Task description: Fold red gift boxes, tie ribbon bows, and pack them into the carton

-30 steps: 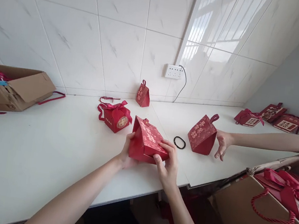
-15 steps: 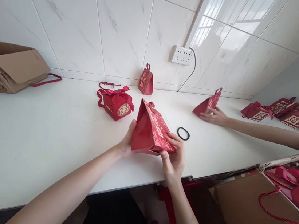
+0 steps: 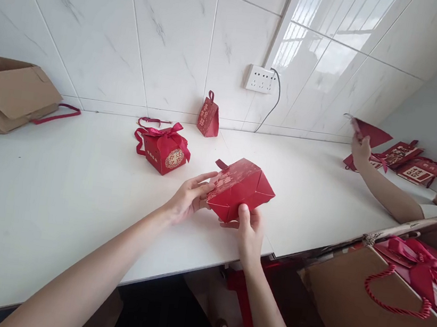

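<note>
Both my hands hold a red triangular gift box (image 3: 241, 188) above the front part of the white table. It is tipped over so that its folded bottom faces me, and its ribbon loop points up to the left. My left hand (image 3: 192, 197) grips the patterned side, fingers curled at its edge. My right hand (image 3: 249, 229) pinches the lower edge, thumb on the bottom and fingers underneath. Behind my left hand stands a red gift box with a bow (image 3: 166, 148). A smaller upright triangular box (image 3: 209, 116) leans near the wall.
At the right, a co-worker's hand (image 3: 361, 147) raises another red box (image 3: 371, 132). Several red boxes (image 3: 419, 169) lie beyond it. A cardboard carton (image 3: 13, 96) sits at the left; another carton (image 3: 345, 303) with ribboned boxes is at the lower right. A socket (image 3: 261, 79) is on the wall.
The box in my hands has turned from upright to tipped, showing its bottom. The co-worker's hand has lifted its box off the table, up and to the right. The black ring is no longer visible.
</note>
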Tool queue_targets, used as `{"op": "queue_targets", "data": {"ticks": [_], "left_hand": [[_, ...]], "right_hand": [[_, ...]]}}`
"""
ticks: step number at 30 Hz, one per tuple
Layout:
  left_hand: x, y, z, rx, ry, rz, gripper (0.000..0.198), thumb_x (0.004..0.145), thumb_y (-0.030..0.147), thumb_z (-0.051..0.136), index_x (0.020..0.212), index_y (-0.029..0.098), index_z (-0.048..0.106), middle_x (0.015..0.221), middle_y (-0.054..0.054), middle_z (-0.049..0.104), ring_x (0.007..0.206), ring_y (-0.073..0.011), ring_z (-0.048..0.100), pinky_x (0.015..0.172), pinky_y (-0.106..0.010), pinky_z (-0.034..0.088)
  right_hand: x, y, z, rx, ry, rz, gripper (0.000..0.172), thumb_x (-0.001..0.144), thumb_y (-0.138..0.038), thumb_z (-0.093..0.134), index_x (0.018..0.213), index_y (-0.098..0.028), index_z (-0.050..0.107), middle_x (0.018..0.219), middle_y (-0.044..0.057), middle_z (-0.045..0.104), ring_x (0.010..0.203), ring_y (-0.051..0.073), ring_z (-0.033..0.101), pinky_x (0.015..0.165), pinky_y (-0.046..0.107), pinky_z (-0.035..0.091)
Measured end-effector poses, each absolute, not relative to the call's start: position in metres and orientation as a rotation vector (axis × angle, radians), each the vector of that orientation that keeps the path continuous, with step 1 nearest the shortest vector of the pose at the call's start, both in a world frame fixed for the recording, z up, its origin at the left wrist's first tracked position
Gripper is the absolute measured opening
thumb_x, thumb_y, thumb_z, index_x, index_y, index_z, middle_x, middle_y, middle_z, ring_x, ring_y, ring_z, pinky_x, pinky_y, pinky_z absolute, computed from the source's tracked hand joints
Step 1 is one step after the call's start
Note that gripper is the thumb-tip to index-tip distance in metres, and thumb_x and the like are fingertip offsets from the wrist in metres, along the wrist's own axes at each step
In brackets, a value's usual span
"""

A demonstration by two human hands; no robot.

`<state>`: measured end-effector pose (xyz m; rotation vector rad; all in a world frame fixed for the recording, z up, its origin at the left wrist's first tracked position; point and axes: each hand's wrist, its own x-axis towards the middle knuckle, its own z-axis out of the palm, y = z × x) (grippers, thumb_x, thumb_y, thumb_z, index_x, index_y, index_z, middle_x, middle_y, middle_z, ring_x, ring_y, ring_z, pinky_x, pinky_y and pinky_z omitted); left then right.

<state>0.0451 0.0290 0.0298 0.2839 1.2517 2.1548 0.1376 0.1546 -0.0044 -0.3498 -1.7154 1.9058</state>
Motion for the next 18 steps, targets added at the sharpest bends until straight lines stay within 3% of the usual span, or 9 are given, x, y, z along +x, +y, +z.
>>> {"op": "queue_targets", "data": {"ticks": [6, 10, 18], "left_hand": [[0.0468, 0.0260, 0.0316, 0.468, 1.251, 2.249, 0.035, 0.070, 0.029, 0.073, 0.102, 0.015, 0.069, 0.095, -0.008, 0.070, 0.079, -0.0159, 0.062, 0.068, -0.028, 0.051], [0.0475, 0.0252, 0.0318, 0.547, 1.255, 2.268, 0.033, 0.071, 0.030, 0.073, 0.101, 0.017, 0.070, 0.099, -0.007, 0.069, 0.085, -0.0172, 0.061, 0.073, -0.030, 0.049], [0.0474, 0.0261, 0.0301, 0.549, 1.275, 2.219, 0.033, 0.072, 0.037, 0.072, 0.098, 0.016, 0.069, 0.087, -0.006, 0.066, 0.075, -0.0149, 0.058, 0.065, -0.028, 0.047]], "right_hand": [[0.1385, 0.1546, -0.0035, -0.342, -1.824, 2.014, 0.051, 0.078, -0.064, 0.054, 0.085, -0.014, 0.058, 0.053, 0.003, 0.064, 0.049, 0.019, 0.066, 0.047, 0.028, 0.055], [0.1391, 0.1552, -0.0030, -0.314, -1.833, 1.992, 0.052, 0.077, -0.066, 0.055, 0.080, -0.014, 0.057, 0.048, 0.002, 0.063, 0.045, 0.017, 0.064, 0.047, 0.026, 0.054], [0.1390, 0.1578, -0.0064, -0.274, -1.824, 1.939, 0.050, 0.077, -0.064, 0.057, 0.064, -0.015, 0.056, 0.040, -0.001, 0.056, 0.033, 0.010, 0.053, 0.042, 0.021, 0.043]]}}
